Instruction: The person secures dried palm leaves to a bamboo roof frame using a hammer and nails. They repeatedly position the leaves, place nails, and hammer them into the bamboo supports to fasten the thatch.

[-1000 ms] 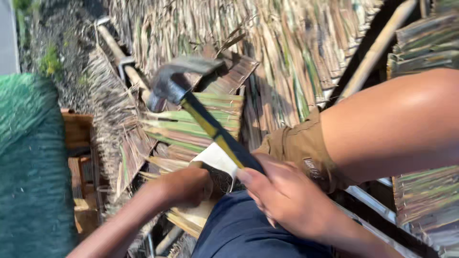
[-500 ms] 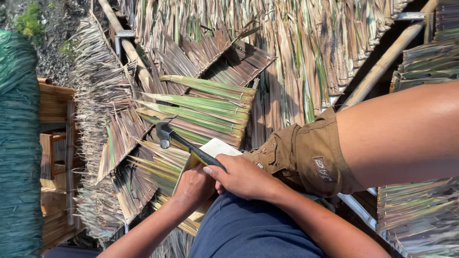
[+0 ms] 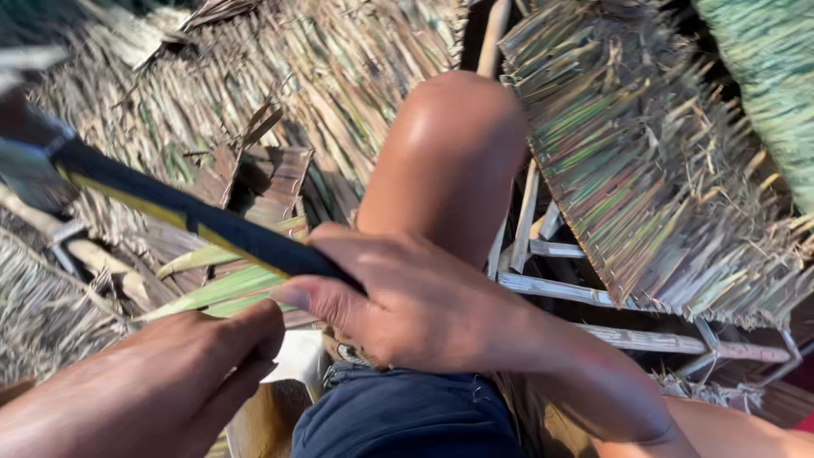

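Black and yellow, the hammer handle [image 3: 195,219] ran up and to the left from the right hand [image 3: 407,305], whose fingers were wrapped tightly round its lower end. At the far end of the handle, at the left edge of the view, sat the grey hammer head [image 3: 25,161], blurred, so its shape could only be partly made out. Just below the handle and to the left of the right hand lay the left hand [image 3: 195,365], its fingers pressed down on something pale beneath them; whether it gripped anything could not be told. Green palm leaves [image 3: 220,288] lay directly under the handle, between it and the left hand. Dry brown thatch [image 3: 339,76] spread above the handle and beyond it. To the right of the handle rose a bare knee [image 3: 458,144], touching the back of the right hand. Further right of the handle, past the knee, pale wooden slats [image 3: 560,288] crossed a dark gap, and another thatch panel [image 3: 653,187] sloped above them. Dark blue shorts [image 3: 407,416] showed below the right hand.
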